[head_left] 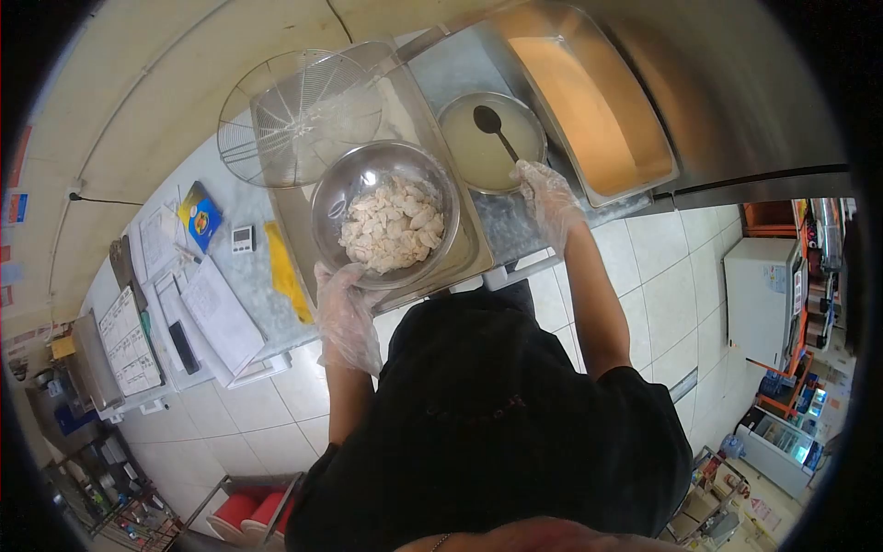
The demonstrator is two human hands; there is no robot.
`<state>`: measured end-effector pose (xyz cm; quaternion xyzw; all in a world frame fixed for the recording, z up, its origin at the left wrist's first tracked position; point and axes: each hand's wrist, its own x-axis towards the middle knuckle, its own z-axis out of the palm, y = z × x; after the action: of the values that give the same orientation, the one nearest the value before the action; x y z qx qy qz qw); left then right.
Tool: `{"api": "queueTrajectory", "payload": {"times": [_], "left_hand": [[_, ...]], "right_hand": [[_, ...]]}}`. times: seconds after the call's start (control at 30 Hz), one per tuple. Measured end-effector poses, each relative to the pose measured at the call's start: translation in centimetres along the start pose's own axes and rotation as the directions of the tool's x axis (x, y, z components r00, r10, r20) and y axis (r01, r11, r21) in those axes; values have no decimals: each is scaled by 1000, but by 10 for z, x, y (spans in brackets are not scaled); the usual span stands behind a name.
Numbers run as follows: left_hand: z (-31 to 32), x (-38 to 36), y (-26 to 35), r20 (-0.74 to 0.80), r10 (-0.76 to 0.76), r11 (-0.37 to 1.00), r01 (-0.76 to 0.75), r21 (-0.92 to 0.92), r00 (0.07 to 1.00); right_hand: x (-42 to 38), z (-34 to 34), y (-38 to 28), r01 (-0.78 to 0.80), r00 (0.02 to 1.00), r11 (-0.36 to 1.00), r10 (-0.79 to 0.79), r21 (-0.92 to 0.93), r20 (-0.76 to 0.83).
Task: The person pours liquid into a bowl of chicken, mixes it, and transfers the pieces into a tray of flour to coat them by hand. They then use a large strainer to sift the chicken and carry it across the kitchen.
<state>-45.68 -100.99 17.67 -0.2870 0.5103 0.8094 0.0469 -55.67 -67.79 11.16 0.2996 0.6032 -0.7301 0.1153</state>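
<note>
Pale, floured-looking pieces (pixel 394 225) fill the lower part of a steel bowl (pixel 345 175), which sits over a metal tray (pixel 474 248). My left hand (pixel 348 313), in a clear plastic glove, grips the bowl's near left rim. On the right, my gloved right hand (pixel 550 201) is closed on the handle of a dark spoon (pixel 487 120). The spoon's head is over a round pan of cloudy pale liquid (pixel 474 156). Behind the bowl, a round wire strainer (pixel 299 115) lies across the tray.
A deep steel container (pixel 589 101) with an orange-looking inside stands at the right. Left of the tray are a yellow cloth (pixel 287 271), a small timer (pixel 243 239), a blue-and-yellow packet (pixel 199 215), papers (pixel 221 308) and a dark phone (pixel 183 347).
</note>
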Motion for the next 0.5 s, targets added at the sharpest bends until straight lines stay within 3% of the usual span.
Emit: {"api": "queueTrajectory", "payload": {"times": [0.27, 0.37, 0.43, 0.5], "left_hand": [[-20, 24, -4, -32, -15, 1000, 14, -20, 999], [-8, 14, 5, -87, 22, 1000, -23, -17, 996], [-16, 17, 2, -106, 7, 999, -11, -40, 994], [-14, 17, 6, -83, -3, 996, -4, -91, 997]], "right_hand": [[20, 16, 12, 1, 998, 999, -4, -42, -61], [-13, 28, -16, 39, 997, 998, -36, -55, 63], [-16, 25, -23, -135, 979, 955, 169, -264, 113], [-34, 39, -27, -81, 984, 964, 118, -254, 136]]}}
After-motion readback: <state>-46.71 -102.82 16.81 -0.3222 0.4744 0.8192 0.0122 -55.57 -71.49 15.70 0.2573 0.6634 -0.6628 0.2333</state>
